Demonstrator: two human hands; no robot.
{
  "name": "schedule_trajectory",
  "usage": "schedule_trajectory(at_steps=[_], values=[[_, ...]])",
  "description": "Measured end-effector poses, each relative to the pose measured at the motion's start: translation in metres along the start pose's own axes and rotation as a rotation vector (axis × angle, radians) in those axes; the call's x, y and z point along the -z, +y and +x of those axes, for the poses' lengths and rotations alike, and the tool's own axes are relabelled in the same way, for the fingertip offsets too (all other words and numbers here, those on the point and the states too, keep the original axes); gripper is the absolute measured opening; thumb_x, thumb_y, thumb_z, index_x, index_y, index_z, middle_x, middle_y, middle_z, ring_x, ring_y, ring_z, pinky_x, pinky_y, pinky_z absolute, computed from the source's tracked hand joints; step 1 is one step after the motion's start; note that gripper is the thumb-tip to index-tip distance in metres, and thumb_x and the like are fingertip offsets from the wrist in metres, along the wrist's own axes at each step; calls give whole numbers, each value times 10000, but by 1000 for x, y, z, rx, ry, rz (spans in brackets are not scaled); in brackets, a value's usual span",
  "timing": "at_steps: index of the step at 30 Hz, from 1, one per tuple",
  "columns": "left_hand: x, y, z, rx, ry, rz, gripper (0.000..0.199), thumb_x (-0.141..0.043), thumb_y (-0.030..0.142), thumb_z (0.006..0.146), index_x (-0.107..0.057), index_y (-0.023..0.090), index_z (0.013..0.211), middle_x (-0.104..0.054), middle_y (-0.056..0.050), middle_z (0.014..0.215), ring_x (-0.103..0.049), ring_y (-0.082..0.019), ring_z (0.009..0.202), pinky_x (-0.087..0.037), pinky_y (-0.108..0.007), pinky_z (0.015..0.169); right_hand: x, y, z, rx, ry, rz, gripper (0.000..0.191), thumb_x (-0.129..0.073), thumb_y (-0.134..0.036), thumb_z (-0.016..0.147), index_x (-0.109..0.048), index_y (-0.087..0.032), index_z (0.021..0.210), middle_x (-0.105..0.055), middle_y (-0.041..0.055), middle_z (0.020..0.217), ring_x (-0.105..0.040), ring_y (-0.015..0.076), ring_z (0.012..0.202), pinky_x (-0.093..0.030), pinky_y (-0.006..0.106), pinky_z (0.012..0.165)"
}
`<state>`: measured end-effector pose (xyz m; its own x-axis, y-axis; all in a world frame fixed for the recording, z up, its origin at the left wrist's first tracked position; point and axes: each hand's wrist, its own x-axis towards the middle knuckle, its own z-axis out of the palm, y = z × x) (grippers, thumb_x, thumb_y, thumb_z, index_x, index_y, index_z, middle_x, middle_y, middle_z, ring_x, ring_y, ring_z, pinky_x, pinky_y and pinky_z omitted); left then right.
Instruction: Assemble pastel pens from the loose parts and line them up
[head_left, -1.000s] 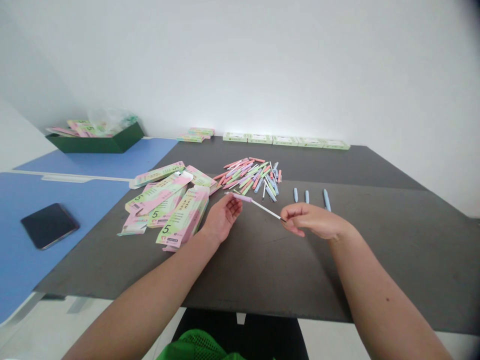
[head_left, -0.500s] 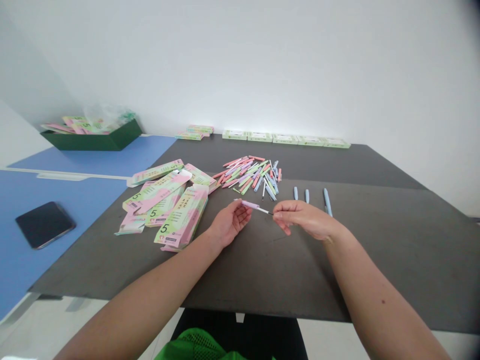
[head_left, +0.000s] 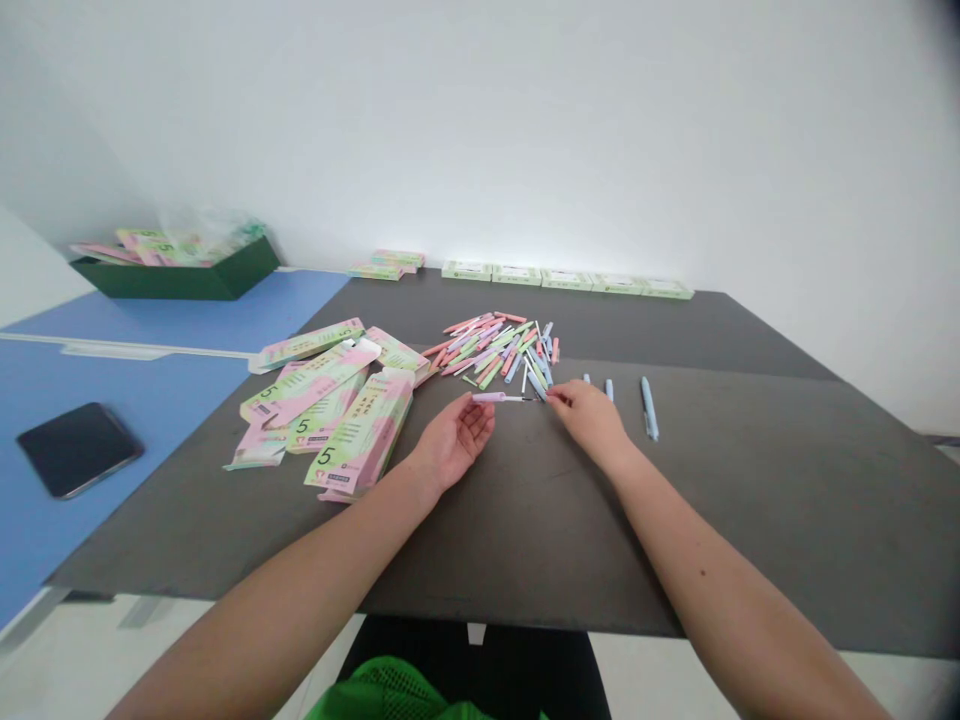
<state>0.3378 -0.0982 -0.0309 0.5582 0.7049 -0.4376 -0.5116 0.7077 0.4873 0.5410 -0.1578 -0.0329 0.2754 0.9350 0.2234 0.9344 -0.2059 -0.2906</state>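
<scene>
My left hand (head_left: 456,440) is turned palm up with curled fingers, its thumb and forefinger pinching a light purple pen barrel (head_left: 489,397). A thin white refill (head_left: 514,399) with a dark tip sticks out of the barrel toward the right. My right hand (head_left: 589,418) is closed in a pinch just beyond that tip, beside a blue pen part (head_left: 537,384) at the pile's near edge. What its fingertips hold, if anything, is too small to make out. A pile of pink, green, purple and blue pen parts (head_left: 491,345) lies behind both hands.
A blue pen (head_left: 649,408) and small blue pen parts (head_left: 609,390) lie right of my right hand. Pink-green cartons (head_left: 360,430) are heaped at left. Flat boxes (head_left: 566,280) line the back edge. A phone (head_left: 79,448) and a green box (head_left: 176,280) stand farther left.
My right hand has moved away from me and slightly left, from the refill's tip to the pile's near edge. The purple barrel in my left hand now lies more level.
</scene>
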Motion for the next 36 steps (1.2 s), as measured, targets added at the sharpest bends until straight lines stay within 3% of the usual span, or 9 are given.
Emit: schedule_trajectory(at_steps=[3,9,15,23,28,36], values=[[0,-1,0,-1,-4,4,174,-491,186,873,-601,91,777,-669,-43,647,-653,-98,594,-540,-201,608,-12,-8,4,110,-43,-214,260,-454,-256,893,-662,-162,1017,-627,100,978,-565,199,946,-398,276,795],[0,-2,1,-9,6,8,165,-499,180,867,-602,90,777,-670,-44,653,-655,-98,602,-540,-199,615,-20,-21,2,134,-73,-317,239,-452,-235,893,-650,-121,961,-593,152,980,-537,262,969,-376,350,816],[-1,-2,2,-6,6,12,162,-494,177,868,-602,97,777,-670,-44,652,-654,-97,600,-539,-199,617,-21,-18,1,141,-82,-346,259,-426,-237,905,-641,-135,1008,-586,140,1000,-533,252,968,-375,342,817],[0,-2,1,-6,-2,20,164,-497,178,866,-603,91,776,-674,-49,651,-657,-102,599,-540,-204,619,-18,-18,1,192,-105,-321,299,-394,-207,909,-677,-113,926,-612,140,962,-554,246,939,-375,339,826],[0,-1,0,-11,6,13,162,-503,183,864,-599,95,768,-671,-44,647,-658,-101,599,-542,-203,614,-10,-13,0,263,-165,-261,244,-465,-221,880,-693,-139,849,-649,100,913,-582,195,904,-385,267,820],[1,0,2,-10,0,10,152,-509,195,862,-604,101,790,-668,-44,654,-658,-103,605,-550,-208,614,-4,-5,-5,116,-103,-230,257,-435,-265,899,-666,-172,962,-653,81,964,-593,188,901,-406,265,756]])
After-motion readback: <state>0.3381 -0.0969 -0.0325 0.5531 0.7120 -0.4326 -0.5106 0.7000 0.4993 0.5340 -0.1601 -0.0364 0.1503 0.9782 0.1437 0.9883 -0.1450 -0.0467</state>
